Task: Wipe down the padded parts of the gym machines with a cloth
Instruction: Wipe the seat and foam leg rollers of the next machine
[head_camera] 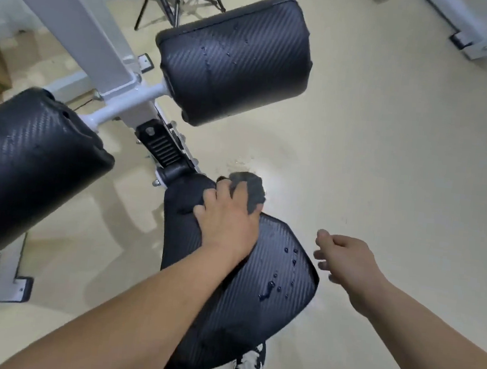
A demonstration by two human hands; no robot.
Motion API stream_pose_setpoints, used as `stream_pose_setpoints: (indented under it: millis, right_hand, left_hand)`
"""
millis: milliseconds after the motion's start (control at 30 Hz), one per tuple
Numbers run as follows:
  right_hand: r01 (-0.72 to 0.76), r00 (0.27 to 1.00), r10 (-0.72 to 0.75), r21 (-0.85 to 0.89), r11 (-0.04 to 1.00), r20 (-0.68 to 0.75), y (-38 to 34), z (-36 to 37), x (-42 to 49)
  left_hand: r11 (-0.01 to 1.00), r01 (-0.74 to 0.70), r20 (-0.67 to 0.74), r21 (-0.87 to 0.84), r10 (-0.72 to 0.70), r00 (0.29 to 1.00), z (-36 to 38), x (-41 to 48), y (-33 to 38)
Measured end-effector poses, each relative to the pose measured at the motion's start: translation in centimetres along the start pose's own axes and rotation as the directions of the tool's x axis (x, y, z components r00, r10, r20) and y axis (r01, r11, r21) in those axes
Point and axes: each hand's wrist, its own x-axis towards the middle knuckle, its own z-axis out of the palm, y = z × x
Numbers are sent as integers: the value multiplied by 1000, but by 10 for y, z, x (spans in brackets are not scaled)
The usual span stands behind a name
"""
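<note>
Cream floor glossy; droplets on seat pad — left hand fingers grip cloth; right hand fingers relaxed, empty.

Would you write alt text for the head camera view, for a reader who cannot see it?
A person's left hand holds a dark cloth against the far end of a black seat pad that carries water drops, while the right hand hangs free beside it. Two black roller pads sit on a white frame beyond.
</note>
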Motion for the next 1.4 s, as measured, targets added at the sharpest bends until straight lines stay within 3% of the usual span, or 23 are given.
stream_pose_setpoints:
  millis: [67,167,333,433,500,600,700,767,867,967,1000,1033,1100,1167,1267,1400]
  right_hand:
    - [-49,999,48,47,998,12,18,-8,-14]
    - [-92,996,94,150,984,-7,36,-14,-27]
    - [-49,993,50,7,999,-108,50,-19,-39]
    - [86,995,-94,-164,983,-42,33,-11,-55]
    - [220,975,-217,-364,905,49,23,-1,-57]
    - [378,922,-335,-635,673,194,10,23,-58]
    - [407,900,-353,-784,469,257,0,42,-53]
    - [379,909,-338,-823,424,244,-8,49,-51]
    - [333,928,-295,-865,376,229,-19,62,-51]
    - [298,938,-278,-893,338,208,-25,71,-52]
    - [286,940,-275,-901,324,200,-25,73,-53]
    - [278,942,-273,-907,317,193,-24,74,-52]
    - [286,940,-277,-902,325,198,-21,72,-52]
    - [307,936,-272,-897,317,224,-17,69,-53]
    - [306,946,-218,-889,341,241,-14,63,-54]
    - [436,879,-407,-765,474,249,-44,71,-51]
  left_hand:
    - [987,-160,-24,-5,160,987,12,-38,36]
    - [899,-438,-27,-11,438,899,27,-100,64]
    - [821,-569,-15,-45,569,822,36,-152,22]
    - [766,-641,22,-40,642,766,24,-160,-52]
    - [834,-551,-15,39,552,834,16,-141,-103]
    - [986,-164,-116,2,164,980,11,-115,-137]
    - [991,72,-141,-112,-88,986,22,-144,-99]
    - [988,60,-161,-141,-82,984,32,-186,-71]
    - [980,-139,-154,-144,116,981,46,-238,-55]
    - [938,-338,-133,-77,326,936,42,-216,-84]
    - [941,-338,-106,-22,334,937,39,-195,-97]
    - [963,-269,-98,7,268,958,33,-172,-107]
    - [999,23,-159,-49,-31,987,23,-132,-114]
    - [964,228,-146,-134,-247,958,24,-126,-99]
    - [973,171,-78,-153,-185,980,29,-168,-68]
    - [979,-67,-80,-190,53,995,30,-185,-85]
